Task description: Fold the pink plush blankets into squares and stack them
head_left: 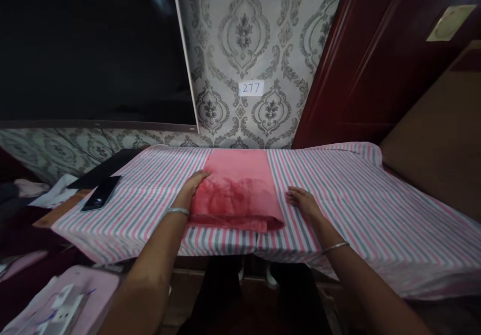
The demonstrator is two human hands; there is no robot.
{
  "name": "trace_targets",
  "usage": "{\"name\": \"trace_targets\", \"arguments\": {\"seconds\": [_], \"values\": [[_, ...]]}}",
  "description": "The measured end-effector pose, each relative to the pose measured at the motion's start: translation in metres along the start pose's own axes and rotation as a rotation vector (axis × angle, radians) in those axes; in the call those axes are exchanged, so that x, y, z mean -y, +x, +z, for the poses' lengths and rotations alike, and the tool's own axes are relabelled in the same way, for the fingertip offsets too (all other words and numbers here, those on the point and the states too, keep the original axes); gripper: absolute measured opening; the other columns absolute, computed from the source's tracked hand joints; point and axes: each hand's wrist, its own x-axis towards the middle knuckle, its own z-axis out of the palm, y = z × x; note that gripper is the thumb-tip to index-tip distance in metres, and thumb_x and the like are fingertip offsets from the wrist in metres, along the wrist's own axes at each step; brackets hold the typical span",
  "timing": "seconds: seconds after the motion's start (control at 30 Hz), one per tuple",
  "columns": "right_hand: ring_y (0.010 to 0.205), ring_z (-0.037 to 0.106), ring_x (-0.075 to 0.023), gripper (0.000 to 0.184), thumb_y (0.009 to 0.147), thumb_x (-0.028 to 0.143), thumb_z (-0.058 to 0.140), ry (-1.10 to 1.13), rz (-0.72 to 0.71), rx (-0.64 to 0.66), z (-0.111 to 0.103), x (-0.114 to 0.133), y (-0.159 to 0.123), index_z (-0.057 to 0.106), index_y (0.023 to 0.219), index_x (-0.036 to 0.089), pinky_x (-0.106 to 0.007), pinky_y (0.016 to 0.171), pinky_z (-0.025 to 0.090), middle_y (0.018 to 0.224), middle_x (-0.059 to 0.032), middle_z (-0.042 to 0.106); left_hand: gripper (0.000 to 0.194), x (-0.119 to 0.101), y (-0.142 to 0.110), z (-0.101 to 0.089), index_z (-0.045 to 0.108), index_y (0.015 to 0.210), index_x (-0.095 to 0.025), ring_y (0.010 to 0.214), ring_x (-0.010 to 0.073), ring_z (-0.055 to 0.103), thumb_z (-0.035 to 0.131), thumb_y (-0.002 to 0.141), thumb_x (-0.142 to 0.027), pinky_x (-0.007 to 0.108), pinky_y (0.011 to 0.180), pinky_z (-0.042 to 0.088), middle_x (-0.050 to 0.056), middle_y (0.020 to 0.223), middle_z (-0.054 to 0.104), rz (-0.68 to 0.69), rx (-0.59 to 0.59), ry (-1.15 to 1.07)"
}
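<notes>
A folded pink cloth (240, 185) with a darker red patch lies in the middle of a table covered by a pink, white and grey striped sheet (338, 195). My left hand (193, 187) rests flat against the cloth's left edge, fingers stretched out. Against the cloth's right edge, my right hand (302, 201) lies flat on the striped sheet with its fingers apart. Each wrist wears a thin metal bangle. Neither hand holds anything.
A black phone (100, 193) lies at the table's left end beside a dark flat object (107, 167). A patterned wall with a "277" label (251, 88) stands behind. A dark red door (376, 59) is at right. Pink items (63, 300) sit low left.
</notes>
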Motion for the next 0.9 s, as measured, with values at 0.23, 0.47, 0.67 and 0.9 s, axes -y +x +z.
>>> {"name": "trace_targets", "arguments": {"seconds": [0.23,0.47,0.67,0.9], "values": [[0.064,0.066,-0.0153,0.021,0.069,0.023,0.081,-0.077,-0.084,0.067,0.002,0.001,-0.005,0.071,0.087,0.018,-0.03,0.065,0.058,0.074,-0.004,0.072,0.048,-0.006,-0.022,-0.005,0.073,0.095,-0.016,0.074,0.0227,0.074,0.092,0.055,-0.034,0.031,0.067,0.061,0.01,0.088,0.079,-0.149,0.214,-0.082],[0.067,0.063,-0.0125,0.024,0.069,0.027,0.081,-0.092,-0.105,0.051,0.003,-0.002,-0.007,0.07,0.089,0.019,-0.028,0.069,0.055,0.078,-0.0015,0.071,0.048,-0.007,-0.031,-0.016,0.072,0.095,-0.017,0.067,0.0189,0.072,0.087,0.05,-0.019,0.027,0.064,0.059,0.002,0.081,0.078,-0.034,0.061,-0.093],[0.067,0.062,-0.0116,0.025,0.069,0.028,0.081,-0.108,-0.107,0.055,0.006,0.006,-0.015,0.07,0.088,0.018,-0.027,0.07,0.054,0.077,-0.0005,0.07,0.031,0.001,-0.031,-0.021,0.073,0.086,-0.019,0.072,0.0232,0.073,0.089,0.059,-0.021,0.028,0.064,0.057,0.005,0.075,0.076,-0.141,0.007,0.101],[0.066,0.061,-0.0115,0.026,0.077,0.033,0.076,-0.149,-0.038,0.089,0.023,0.013,-0.042,0.07,0.098,0.02,-0.022,0.064,0.05,0.076,0.0007,0.071,0.019,-0.002,-0.034,-0.021,0.071,0.08,-0.017,0.06,0.0179,0.067,0.083,0.073,-0.03,0.026,0.06,0.056,0.004,0.068,0.072,-0.113,-0.101,0.109]]}}
